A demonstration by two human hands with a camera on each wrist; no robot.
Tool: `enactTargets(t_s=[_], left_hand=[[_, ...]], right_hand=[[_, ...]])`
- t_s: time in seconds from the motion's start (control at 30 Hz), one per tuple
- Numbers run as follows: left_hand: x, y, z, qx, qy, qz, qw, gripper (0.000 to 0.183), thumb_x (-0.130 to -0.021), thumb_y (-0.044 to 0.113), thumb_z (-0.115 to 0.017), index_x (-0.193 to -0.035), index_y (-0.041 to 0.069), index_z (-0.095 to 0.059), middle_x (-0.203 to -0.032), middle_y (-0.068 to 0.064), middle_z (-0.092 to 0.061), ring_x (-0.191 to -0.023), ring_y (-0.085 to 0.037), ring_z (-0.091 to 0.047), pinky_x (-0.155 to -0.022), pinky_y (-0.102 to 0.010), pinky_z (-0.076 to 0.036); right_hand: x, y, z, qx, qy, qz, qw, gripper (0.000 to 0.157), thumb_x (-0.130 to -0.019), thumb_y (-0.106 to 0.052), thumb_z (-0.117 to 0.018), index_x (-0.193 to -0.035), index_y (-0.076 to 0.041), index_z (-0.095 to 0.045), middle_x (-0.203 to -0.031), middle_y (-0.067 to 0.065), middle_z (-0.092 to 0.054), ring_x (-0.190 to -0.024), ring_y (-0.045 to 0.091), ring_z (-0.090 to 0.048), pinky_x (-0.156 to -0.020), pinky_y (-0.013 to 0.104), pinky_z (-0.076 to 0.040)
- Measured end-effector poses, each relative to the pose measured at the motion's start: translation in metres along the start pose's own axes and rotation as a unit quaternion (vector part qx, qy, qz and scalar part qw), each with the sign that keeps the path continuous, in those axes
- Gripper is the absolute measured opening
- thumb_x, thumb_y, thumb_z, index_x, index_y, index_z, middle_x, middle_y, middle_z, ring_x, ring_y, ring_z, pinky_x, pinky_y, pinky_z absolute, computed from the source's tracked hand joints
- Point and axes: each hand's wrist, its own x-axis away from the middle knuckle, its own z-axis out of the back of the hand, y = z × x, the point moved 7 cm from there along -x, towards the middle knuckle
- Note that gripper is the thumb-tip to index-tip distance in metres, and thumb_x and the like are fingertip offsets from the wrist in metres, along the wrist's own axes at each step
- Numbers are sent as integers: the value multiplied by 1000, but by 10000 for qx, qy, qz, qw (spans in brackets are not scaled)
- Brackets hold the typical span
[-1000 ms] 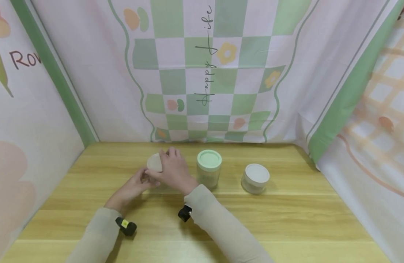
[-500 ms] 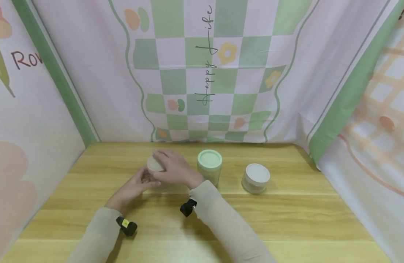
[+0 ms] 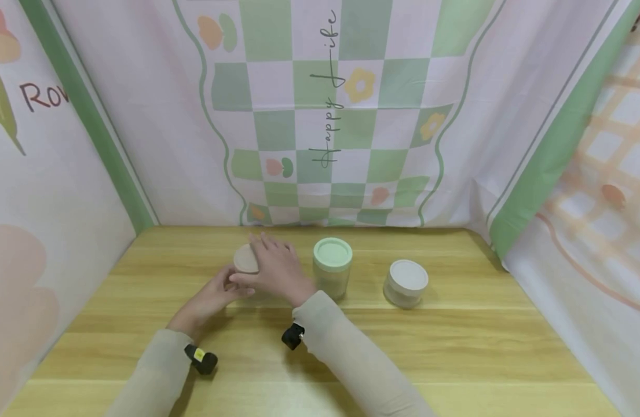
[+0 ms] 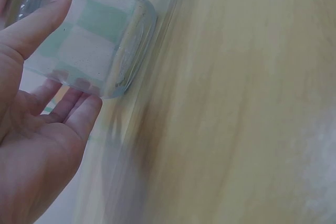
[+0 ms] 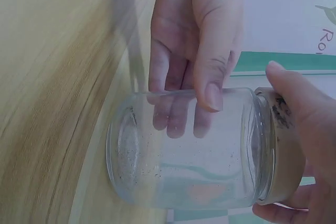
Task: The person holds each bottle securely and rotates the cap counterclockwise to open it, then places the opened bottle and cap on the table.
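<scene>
A clear glass jar (image 5: 184, 156) with a beige screw lid (image 3: 245, 259) stands at the left of the table, its body see-through in both wrist views. My left hand (image 3: 212, 298) holds the jar's side, thumb on one face and fingers curled behind the glass. On the lid, my right hand (image 3: 275, 269) grips the rim from the right, with thumb and fingers on opposite sides. Dark marks show on the lid's side in the right wrist view. The lid appears seated on the jar's neck. Part of the lid's top is covered by the right hand.
Just right of the right hand stands a taller jar with a mint-green lid (image 3: 332, 255). Farther right is a short jar with a white lid (image 3: 407, 277). The wooden table (image 3: 455, 347) meets a patterned curtain (image 3: 309, 127) at the back.
The right hand has turned on the lid, swinging over it and then back, its wrist shifting right and returning. The left hand keeps its hold, and the jar stays in place.
</scene>
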Motion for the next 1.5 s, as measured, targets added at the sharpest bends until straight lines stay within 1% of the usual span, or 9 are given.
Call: enactTargets(t_s=[0.17, 0.5, 0.73, 0.93, 1.03, 1.13, 1.27, 1.37, 1.5], left_hand=[[-1, -1, 1, 39, 54, 11, 10000, 78, -94, 40, -70, -154, 16, -27, -160, -14, -28, -144, -44, -25, -109, -74, -19], [1, -1, 1, -16, 95, 22, 10000, 80, -94, 39, -71, -156, 17, -25, -159, -15, -30, -143, -43, -28, -109, -74, -22], [-1, -1, 0, 0, 60, -144, 9999, 77, -97, 28, -68, -157, 12, -22, -155, -20, -34, -140, -44, -33, -109, -71, -26], [1, 1, -2, 49, -63, -324, 9994, 76, -100, 26, -63, -159, 12, -18, -156, -20, -33, -138, -44, -35, -108, -73, -25], [2, 1, -2, 129, -131, -348, 9992, 74, -102, 25, -61, -160, 13, -16, -157, -20, -31, -137, -45, -37, -108, -74, -24], [2, 1, -2, 150, -154, -370, 9991, 74, -102, 24, -60, -160, 12, -15, -159, -20, -29, -139, -46, -35, -108, -73, -24], [1, 2, -1, 99, -80, -321, 9994, 75, -101, 24, -63, -159, 12, -18, -159, -20, -29, -141, -46, -31, -109, -73, -23], [1, 1, 1, 64, 24, -197, 9998, 74, -98, 30, -66, -156, 12, -24, -155, -18, -35, -137, -44, -38, -109, -72, -23], [2, 1, 2, -11, 87, -82, 9999, 79, -95, 39, -69, -155, 11, -26, -152, -18, -39, -137, -42, -39, -110, -70, -26]], right_hand=[[1, 1, 0, 132, 42, -117, 9998, 93, -85, -75, -59, -154, -15, -40, -143, 6, -54, -125, 27, -50, -97, 46, -42], [1, 4, 2, -78, 182, -69, 9998, 90, -85, -75, -59, -153, -18, -43, -144, 3, -54, -121, 24, -50, -95, 43, -42], [2, 3, 11, -87, 335, 74, 9994, 89, -85, -75, -58, -152, -19, -45, -143, 2, -54, -115, 23, -52, -93, 42, -46], [7, 0, 20, -602, 239, 209, 9977, 86, -86, -71, -61, -152, -18, -44, -142, 5, -54, -116, 23, -53, -88, 37, -49], [9, -2, 23, -953, 73, 210, 9952, 85, -87, -69, -63, -152, -18, -44, -142, 5, -53, -113, 21, -54, -80, 32, -50], [12, -3, 25, -1246, -155, 133, 9920, 84, -88, -69, -62, -154, -21, -42, -144, 5, -51, -114, 19, -53, -78, 31, -49], [15, -4, 29, -1550, -333, 57, 9873, 86, -87, -69, -63, -155, -22, -39, -145, 8, -48, -114, 19, -52, -79, 32, -50], [19, -2, 31, -1730, -422, -9, 9840, 91, -84, -70, -66, -156, -22, -38, -144, 10, -48, -110, 19, -55, -78, 33, -52], [25, 0, 34, -1864, -538, -33, 9810, 96, -79, -70, -72, -155, -22, -37, -140, 11, -48, -106, 19, -57, -79, 33, -54]])
